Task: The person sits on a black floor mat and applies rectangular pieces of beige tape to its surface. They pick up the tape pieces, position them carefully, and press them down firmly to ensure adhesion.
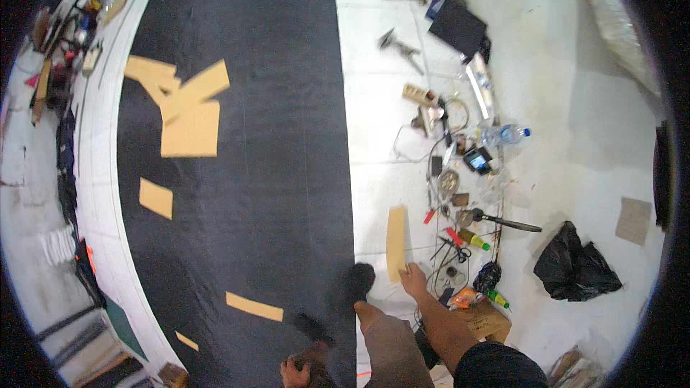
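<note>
A long tan cardboard-like strip point(396, 241) is gripped at its near end by my right hand point(412, 280), over the white surface just right of a wide black sheet point(280, 194). At the lower edge, my left hand point(295, 372) is low over the sheet with its fingers curled; whatever is in them, if anything, is hidden. Nearest to it lies another tan strip point(255, 307). Farther up the sheet are a small tan piece point(156, 197), a larger squarish piece point(190, 133) and several overlapping strips. My dark-shod foot point(360, 280) stands at the sheet's right edge.
Right of the sheet lie a clear water bottle point(507, 134), a small device with a lit screen point(477, 161), scissors point(460, 250), a long-handled black tool point(507, 223), a black plastic bag point(575, 266) and a cardboard box point(489, 322). Clutter lines the far left.
</note>
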The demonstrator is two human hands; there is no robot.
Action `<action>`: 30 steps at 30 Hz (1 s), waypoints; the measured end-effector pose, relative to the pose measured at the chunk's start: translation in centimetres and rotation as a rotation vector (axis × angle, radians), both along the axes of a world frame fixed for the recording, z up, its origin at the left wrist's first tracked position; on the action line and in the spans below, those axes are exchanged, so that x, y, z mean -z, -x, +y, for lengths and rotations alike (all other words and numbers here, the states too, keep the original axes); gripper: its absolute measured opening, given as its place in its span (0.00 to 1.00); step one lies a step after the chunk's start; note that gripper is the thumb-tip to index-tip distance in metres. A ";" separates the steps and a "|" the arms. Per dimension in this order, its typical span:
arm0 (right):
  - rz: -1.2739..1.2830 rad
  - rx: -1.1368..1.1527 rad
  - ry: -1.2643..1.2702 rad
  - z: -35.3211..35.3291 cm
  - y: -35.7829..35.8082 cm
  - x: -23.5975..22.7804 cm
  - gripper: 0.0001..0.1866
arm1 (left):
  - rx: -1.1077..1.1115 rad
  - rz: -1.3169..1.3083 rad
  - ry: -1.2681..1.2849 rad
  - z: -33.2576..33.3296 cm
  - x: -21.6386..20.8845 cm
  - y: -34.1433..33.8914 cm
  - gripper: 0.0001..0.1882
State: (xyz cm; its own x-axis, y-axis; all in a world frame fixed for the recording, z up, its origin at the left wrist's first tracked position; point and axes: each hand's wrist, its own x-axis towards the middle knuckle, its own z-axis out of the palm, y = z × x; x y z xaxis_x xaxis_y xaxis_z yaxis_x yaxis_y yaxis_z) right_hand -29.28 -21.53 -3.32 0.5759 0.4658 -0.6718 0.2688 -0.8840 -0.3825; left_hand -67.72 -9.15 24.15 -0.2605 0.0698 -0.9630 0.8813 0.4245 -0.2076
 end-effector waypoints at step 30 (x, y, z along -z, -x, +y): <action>0.119 0.656 -0.257 31.1 -2.1 -27.5 0.14 | 1.038 -0.907 0.188 46.9 -11.0 -10.8 0.27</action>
State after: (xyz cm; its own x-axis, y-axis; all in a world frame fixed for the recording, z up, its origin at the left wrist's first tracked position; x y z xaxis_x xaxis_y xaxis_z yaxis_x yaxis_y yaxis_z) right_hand -27.19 9.57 24.22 0.7215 0.2007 -0.6627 -0.3435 -0.7273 -0.5942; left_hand -56.95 37.71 35.12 0.5437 -0.3036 -0.7824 0.6292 -0.4695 0.6194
